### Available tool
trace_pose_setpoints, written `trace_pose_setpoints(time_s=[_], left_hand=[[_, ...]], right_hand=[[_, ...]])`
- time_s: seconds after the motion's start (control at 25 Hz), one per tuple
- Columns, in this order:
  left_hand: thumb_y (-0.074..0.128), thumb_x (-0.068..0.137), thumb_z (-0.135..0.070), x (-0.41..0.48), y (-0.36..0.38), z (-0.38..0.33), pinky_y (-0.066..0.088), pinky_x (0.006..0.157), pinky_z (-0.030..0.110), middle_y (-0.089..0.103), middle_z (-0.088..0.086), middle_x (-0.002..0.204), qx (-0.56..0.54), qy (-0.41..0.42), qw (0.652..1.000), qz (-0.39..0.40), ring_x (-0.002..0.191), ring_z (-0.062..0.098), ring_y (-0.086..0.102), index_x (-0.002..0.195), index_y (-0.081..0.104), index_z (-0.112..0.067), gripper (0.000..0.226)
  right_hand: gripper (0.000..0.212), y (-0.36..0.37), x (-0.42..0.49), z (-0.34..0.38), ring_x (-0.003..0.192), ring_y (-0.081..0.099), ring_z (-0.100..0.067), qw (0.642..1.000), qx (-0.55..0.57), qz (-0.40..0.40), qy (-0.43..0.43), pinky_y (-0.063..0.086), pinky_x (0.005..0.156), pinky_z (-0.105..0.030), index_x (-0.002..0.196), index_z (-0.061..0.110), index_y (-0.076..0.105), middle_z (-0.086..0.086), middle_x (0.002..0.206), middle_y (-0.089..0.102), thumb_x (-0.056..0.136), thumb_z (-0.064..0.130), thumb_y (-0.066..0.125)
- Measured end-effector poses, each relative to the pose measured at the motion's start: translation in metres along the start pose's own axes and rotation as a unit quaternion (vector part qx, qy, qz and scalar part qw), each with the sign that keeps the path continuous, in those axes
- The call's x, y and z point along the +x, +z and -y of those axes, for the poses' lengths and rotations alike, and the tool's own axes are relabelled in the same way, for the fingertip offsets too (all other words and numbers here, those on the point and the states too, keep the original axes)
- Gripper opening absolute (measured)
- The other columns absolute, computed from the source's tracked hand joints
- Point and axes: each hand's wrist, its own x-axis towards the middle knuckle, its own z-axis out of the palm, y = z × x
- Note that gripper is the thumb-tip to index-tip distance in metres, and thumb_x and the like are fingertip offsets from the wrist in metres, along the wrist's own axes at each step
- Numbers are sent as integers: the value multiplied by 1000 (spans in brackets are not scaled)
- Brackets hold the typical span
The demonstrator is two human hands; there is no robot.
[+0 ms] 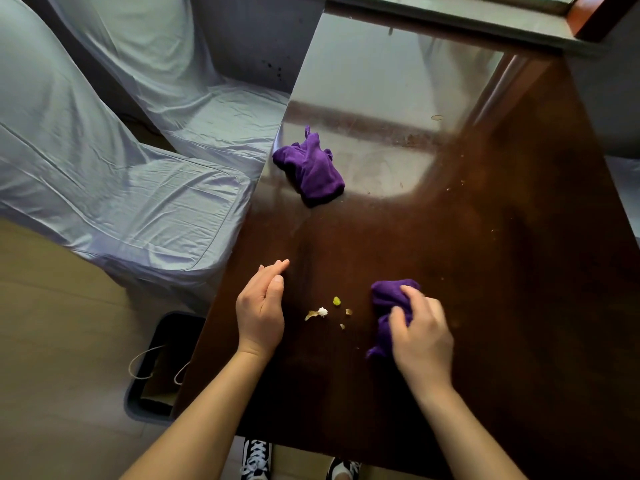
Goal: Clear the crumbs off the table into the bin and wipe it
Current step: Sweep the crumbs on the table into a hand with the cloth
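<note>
Lying scattered: pale, yellowish crumbs [327, 311]

My arms are bare to the elbow, no sleeves; black canvas shoes [257, 459] with white laces below.

You stood in what looked like a dining room. A glossy dark wooden desk [450, 237] sat beside fabric-covered chairs [138, 188]. A window sill [450, 12] ran along its far end.
</note>
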Motion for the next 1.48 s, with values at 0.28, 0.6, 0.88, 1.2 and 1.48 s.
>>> trace_pose_setpoints(time_s=[0.28, 0.6, 0.88, 1.2, 1.48], left_hand=[[37, 93, -26, -8, -31, 11, 44, 103, 38, 66, 4, 120, -18, -4, 1000, -14, 117, 12, 58, 118, 66, -10, 41], [36, 96, -25, 1, -62, 33, 35, 108, 24, 61, -2, 126, 39, -33, 997, -55, 125, 12, 51, 123, 62, -10, 41], [40, 94, -25, 23, -70, 40, 49, 89, 23, 71, 0, 109, -240, -240, 934, -110, 108, 12, 65, 106, 69, -19, 32], [40, 96, -23, 32, -81, 39, 52, 77, 21, 75, 6, 101, -320, -308, 892, -82, 99, 15, 69, 102, 71, -11, 33], [38, 97, -25, 28, -92, 49, 48, 94, 32, 73, 13, 109, -399, -328, 855, -40, 107, 21, 67, 111, 68, -3, 39]], right_hand=[[26, 34, -2, 74, 99, 67, -11, 951, 264, 157, -42, 50, 90, -26, 110, 27, 69, 7, 106, 73, 88, 14, 63], [25, -13, -3, 5, 94, 67, -16, 967, 219, 69, 113, 52, 84, -37, 100, 36, 68, 10, 97, 71, 89, 14, 64], [26, 51, -50, 79, 101, 63, -16, 957, 259, 122, 36, 47, 90, -33, 103, 29, 63, 4, 106, 67, 88, 9, 65], [25, 23, -35, 78, 101, 67, -23, 911, 390, 96, 92, 52, 94, -49, 105, 32, 67, 1, 106, 72, 87, 16, 62], [31, 46, -16, 84, 101, 61, -24, 996, 58, 74, 12, 40, 83, -27, 120, 20, 65, -6, 111, 65, 90, 17, 61]])
